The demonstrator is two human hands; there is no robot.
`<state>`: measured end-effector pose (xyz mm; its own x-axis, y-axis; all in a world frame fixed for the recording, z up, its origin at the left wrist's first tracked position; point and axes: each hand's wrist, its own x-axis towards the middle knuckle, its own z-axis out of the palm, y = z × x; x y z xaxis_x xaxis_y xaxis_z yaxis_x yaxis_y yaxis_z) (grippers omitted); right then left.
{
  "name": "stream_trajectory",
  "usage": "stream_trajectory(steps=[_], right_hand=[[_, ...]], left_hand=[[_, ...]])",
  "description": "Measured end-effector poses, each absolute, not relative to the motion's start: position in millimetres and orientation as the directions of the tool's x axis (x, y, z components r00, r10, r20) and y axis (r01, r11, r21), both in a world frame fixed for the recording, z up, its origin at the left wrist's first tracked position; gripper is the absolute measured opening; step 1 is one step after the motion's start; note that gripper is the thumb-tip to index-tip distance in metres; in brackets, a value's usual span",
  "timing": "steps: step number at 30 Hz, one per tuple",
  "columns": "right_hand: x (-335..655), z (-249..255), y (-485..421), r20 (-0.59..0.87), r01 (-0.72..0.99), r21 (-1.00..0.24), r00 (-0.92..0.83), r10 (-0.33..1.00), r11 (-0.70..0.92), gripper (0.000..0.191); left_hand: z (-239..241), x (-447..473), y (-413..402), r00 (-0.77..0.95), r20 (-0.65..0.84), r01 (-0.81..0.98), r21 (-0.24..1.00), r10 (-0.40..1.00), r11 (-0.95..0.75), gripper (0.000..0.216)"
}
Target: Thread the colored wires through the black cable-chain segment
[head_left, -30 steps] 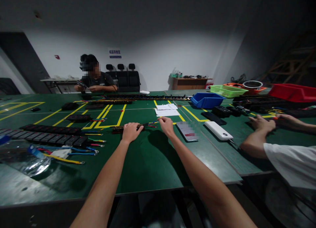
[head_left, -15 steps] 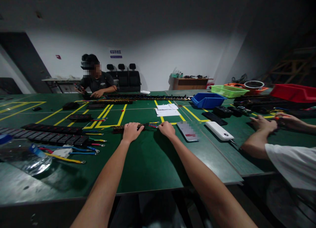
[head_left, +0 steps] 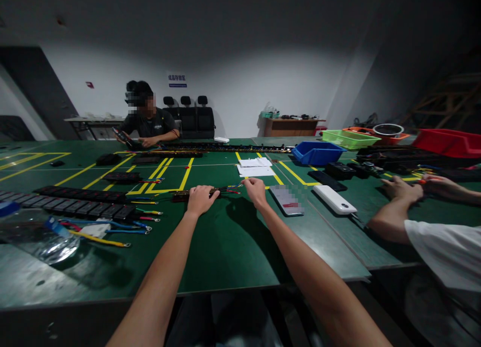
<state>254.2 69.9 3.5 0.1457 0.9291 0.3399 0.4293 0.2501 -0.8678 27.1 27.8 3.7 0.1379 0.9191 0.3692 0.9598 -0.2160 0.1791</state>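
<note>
My left hand (head_left: 200, 200) rests over a narrow black module (head_left: 180, 196), its fingers curled over the far side and its thumb along the near side. Coloured wires (head_left: 230, 190) with metal lugs stick out of the module's right end. My right hand (head_left: 256, 192) is raised slightly above the green table, thumb and forefinger pinched at the tip of a blue wire. The wire's lug is mostly hidden by the fingers. Just right of that hand lies a phone (head_left: 286, 201).
More black modules (head_left: 86, 207) with lugged wires lie left, near a water bottle (head_left: 33, 237). A white power bank (head_left: 334, 199), papers (head_left: 255, 167) and a blue bin (head_left: 317, 152) are to the right. A co-worker's hands (head_left: 402, 191) work at far right; another person (head_left: 146, 119) sits opposite.
My right hand has risen a little and tilted upward, pulling the wire tip up from the others. My left hand stays put. The person opposite has lifted a dark object higher.
</note>
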Motion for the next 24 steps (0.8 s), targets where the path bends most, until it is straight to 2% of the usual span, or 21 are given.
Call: stream_trajectory(steps=[3, 8, 11, 14, 17, 20, 24], right_hand=[[256.8, 4.3, 67.9, 0.299, 0.54, -0.824, 0.158, 0.941, 0.171, 0.035], [260.7, 6.7, 64.4, 0.121, 0.712, -0.702, 0.132, 0.984, -0.009, 0.029], [259.4, 7.0, 62.5, 0.044, 0.768, -0.64, 0.063, 0.997, -0.02, 0.025], [257.6, 7.6, 60.5, 0.043, 0.782, -0.623, 0.044, 0.998, -0.008, 0.025], [257.3, 9.3, 59.5, 0.081, 0.752, -0.657, 0.133, 0.988, -0.047, 0.027], [257.3, 9.3, 62.2, 0.1, 0.653, -0.754, 0.216, 0.971, -0.068, 0.031], [254.1, 5.9, 68.7, 0.191, 0.415, -0.905, 0.188, 0.964, 0.098, 0.039]], left_hand=[[3.0, 27.4, 28.0, 0.131, 0.378, 0.963, 0.171, 0.917, -0.208, 0.058], [2.3, 27.1, 28.3, 0.131, 0.379, 0.964, 0.166, 0.916, -0.207, 0.058], [1.6, 26.7, 29.1, 0.132, 0.38, 0.963, 0.169, 0.915, -0.209, 0.058], [0.8, 26.6, 30.2, 0.133, 0.386, 0.962, 0.172, 0.913, -0.213, 0.059], [0.3, 26.4, 30.9, 0.139, 0.385, 0.959, 0.176, 0.912, -0.22, 0.06], [0.0, 25.9, 31.0, 0.141, 0.386, 0.959, 0.174, 0.912, -0.222, 0.06], [-0.4, 25.5, 31.0, 0.142, 0.394, 0.959, 0.171, 0.908, -0.224, 0.06]])
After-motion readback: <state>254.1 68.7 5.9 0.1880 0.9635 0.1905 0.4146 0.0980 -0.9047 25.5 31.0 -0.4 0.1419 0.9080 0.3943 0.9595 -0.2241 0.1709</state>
